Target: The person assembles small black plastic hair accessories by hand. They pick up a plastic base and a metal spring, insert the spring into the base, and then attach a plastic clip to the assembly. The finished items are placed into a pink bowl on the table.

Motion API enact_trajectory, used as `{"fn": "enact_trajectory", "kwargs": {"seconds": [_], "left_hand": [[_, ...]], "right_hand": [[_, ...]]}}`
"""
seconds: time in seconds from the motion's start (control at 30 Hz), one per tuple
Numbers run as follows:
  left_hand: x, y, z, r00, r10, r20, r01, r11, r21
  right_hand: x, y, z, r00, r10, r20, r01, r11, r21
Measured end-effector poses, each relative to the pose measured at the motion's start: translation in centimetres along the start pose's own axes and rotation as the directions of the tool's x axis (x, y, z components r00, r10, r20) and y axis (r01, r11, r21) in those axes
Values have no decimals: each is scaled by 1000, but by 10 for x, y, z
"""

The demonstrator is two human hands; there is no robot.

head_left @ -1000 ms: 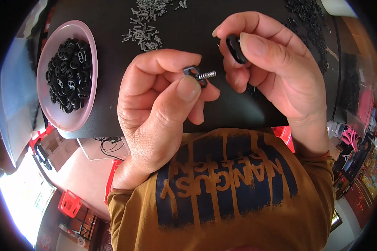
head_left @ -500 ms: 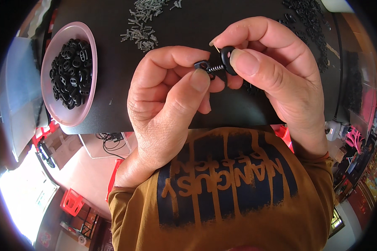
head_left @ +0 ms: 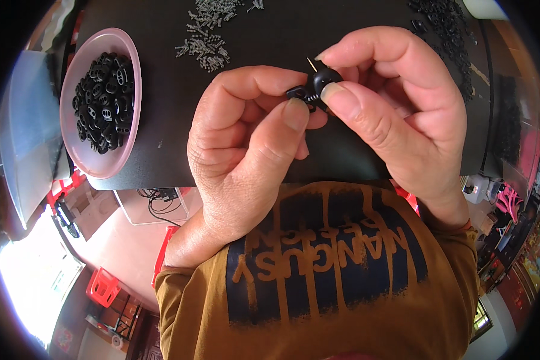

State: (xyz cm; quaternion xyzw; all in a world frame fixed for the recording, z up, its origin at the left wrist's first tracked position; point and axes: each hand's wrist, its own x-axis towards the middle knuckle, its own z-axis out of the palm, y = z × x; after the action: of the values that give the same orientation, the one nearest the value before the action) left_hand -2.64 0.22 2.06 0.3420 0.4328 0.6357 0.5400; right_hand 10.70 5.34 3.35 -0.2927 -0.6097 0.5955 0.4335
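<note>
My left hand (head_left: 237, 138) pinches a small black plastic cord lock piece (head_left: 297, 92) between thumb and fingertips. Facing it, a rounded black cord lock cap (head_left: 326, 77) is gripped between the thumb and fingers of my right hand (head_left: 411, 108). A short metal spring (head_left: 312, 99) sits squeezed between the two pieces, mostly hidden by my fingers. Beside the cap, near my right index fingertip, a thin pale pin-like sliver (head_left: 312, 63) sticks up. Both hands are held above the dark table, fingertips almost meeting.
On the dark table (head_left: 162, 108), a pink bowl (head_left: 137, 111) full of black cord lock pieces (head_left: 102, 102) stands at the left. Loose metal springs (head_left: 207, 45) lie at the far middle. Many small black parts (head_left: 450, 42) are scattered at the far right.
The cap and the cord lock piece have come closer together, and the spring between them shows less. My left hand has shifted slightly right.
</note>
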Motion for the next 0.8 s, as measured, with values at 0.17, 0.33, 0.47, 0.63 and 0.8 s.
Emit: {"fn": "enact_trajectory", "kwargs": {"seconds": [0.17, 0.33, 0.47, 0.63, 0.8], "left_hand": [[-1, 0, 1, 998, 48, 28, -47, 999, -14], [-2, -2, -2, 997, 37, 66, -34, 999, -36], [-5, -1, -7, 989, -17, 147, 26, 998, -58], [-4, -3, -8, 984, 30, 174, -22, 999, -47], [-2, -4, -10, 974, 42, 224, -22, 996, -91]], "right_hand": [[5, -8, -12, 982, -31, 187, 59, 987, -147], [4, -8, -11, 982, -55, 180, 95, 970, -223], [1, -9, -14, 978, -76, 194, 130, 950, -285], [-2, -11, -11, 967, -125, 221, 206, 897, -391], [-5, -4, -8, 961, -183, 207, 255, 873, -417]]}}
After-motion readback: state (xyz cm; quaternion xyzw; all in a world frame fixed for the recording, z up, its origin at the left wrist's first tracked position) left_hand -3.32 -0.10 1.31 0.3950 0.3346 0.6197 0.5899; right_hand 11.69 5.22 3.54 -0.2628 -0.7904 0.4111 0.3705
